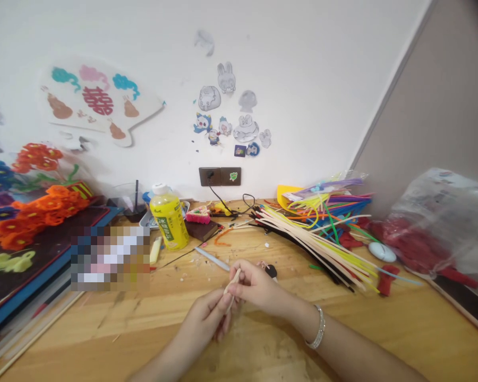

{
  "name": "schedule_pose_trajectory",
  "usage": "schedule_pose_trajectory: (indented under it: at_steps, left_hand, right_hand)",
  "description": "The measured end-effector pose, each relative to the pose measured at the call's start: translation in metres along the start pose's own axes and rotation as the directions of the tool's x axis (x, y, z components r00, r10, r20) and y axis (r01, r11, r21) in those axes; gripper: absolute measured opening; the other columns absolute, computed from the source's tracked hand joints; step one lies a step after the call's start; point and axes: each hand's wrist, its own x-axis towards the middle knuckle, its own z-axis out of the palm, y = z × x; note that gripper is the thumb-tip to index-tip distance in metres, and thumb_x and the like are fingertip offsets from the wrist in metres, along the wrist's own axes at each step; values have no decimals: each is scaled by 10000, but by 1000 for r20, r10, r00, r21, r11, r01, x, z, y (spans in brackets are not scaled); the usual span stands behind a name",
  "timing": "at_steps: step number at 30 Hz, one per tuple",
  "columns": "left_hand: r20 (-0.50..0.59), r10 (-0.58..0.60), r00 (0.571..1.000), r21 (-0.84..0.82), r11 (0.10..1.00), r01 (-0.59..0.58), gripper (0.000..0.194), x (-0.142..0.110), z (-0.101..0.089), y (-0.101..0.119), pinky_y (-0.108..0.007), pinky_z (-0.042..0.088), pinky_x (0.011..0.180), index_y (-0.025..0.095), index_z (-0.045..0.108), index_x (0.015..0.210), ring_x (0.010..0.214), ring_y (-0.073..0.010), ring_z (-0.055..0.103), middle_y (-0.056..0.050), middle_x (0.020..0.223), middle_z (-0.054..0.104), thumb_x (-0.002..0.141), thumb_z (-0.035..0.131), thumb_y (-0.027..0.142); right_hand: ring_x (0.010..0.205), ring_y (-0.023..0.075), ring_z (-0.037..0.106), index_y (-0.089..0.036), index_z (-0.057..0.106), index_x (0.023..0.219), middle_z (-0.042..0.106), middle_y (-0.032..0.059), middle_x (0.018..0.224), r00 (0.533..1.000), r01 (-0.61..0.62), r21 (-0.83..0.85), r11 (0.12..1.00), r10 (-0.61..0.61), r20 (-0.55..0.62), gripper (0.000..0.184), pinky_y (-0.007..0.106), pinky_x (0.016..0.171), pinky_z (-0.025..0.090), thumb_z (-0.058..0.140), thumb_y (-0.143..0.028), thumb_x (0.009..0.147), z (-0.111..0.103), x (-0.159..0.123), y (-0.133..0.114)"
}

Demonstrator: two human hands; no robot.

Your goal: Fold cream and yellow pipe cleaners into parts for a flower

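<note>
Just above the table, a short pale beige pipe cleaner (pixel 232 284), bent or doubled, is held between my two hands. My left hand (pixel 212 313) pinches its lower part, with the other fingers curled beneath. Thumb and fingers of my right hand (pixel 253 285) close on its upper end, and a sparkly bracelet circles that wrist. Exactly how the piece is folded is hidden by the fingers. Behind my hands lies a grey-white strip (pixel 212 259). A small dark item (pixel 271 271) shows partly beyond my right hand.
A yellow drink bottle (pixel 169 220) stands at the left of centre. Bundled pipe cleaners (pixel 314 239) spread across the right, near a white mouse (pixel 382 252) and a plastic bag (pixel 430 223). Orange pipe-cleaner flowers (pixel 43 212) lie at left. A socket (pixel 220 176) with a cable is on the wall.
</note>
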Motion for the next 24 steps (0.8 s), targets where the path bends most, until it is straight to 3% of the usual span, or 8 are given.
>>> schedule_pose_trajectory:
  at_steps: [6, 10, 14, 24]
  left_hand:
    - [125, -113, 986, -156, 979, 132, 476, 1, -3, 0, -193, 337, 357, 156, 574, 743, 326, -101, 499, -1, 468, 627, 714, 494, 624]
    - [207, -158, 965, -260, 942, 210, 540, -2, -2, 0, -206, 380, 382, 143, 590, 723, 363, -133, 571, -59, 492, 673, 775, 370, 633]
    - [256, -151, 955, -359, 902, 239, 496, -3, -1, 0, -200, 383, 391, 123, 605, 694, 397, -149, 612, -93, 515, 702, 779, 440, 583]
    - [291, -177, 940, -264, 930, 257, 380, -1, -1, -1, -198, 413, 392, 140, 549, 796, 455, -149, 654, -84, 658, 739, 765, 524, 518]
  right_hand:
    - [497, 87, 484, -184, 412, 812, 517, -56, 561, 994, -34, -13, 999, 35, 102, 376, 203, 486, 345, 566, -522, 751, -7, 4, 1]
    - [514, 77, 465, -167, 431, 825, 506, -46, 596, 982, -55, -49, 997, 62, 176, 389, 192, 483, 327, 578, -518, 747, -11, 3, 3]
    - [518, 81, 462, -158, 444, 859, 504, -37, 607, 975, -63, -59, 996, 74, 211, 386, 192, 479, 326, 559, -515, 767, -11, 1, 5]
    - [486, 71, 452, -161, 461, 966, 486, -61, 590, 983, -88, -142, 986, 109, 150, 314, 180, 450, 309, 533, -424, 810, -12, 0, 4]
